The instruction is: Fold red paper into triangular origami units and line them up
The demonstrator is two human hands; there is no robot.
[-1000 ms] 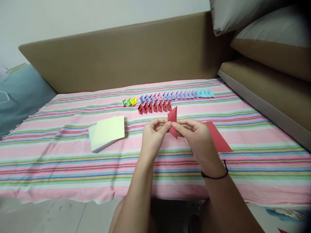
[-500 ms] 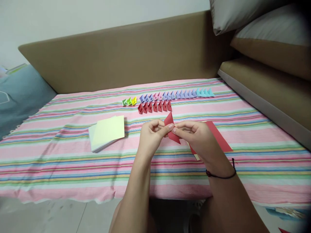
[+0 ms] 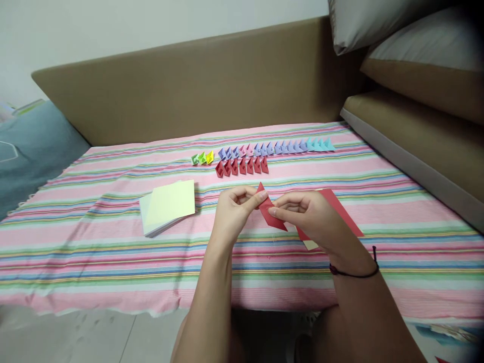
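My left hand (image 3: 234, 212) and my right hand (image 3: 308, 217) both pinch a small folded red paper piece (image 3: 273, 216) just above the striped cloth (image 3: 94, 252). The piece lies tilted, its point toward the lower right. A stack of red paper sheets (image 3: 340, 209) rests under and behind my right hand. A black cord circles my right wrist.
A pale yellow paper stack (image 3: 168, 206) lies to the left. Two rows of small folded pieces sit farther back: green, yellow, purple, pink and blue ones (image 3: 264, 149), with red ones (image 3: 242, 166) in front. A brown cushioned backrest (image 3: 196, 85) and cushions (image 3: 416, 116) border the cloth.
The red piece has turned from upright to lying tilted and lower. My right hand has shifted slightly right and down. Both hands keep their pinch.
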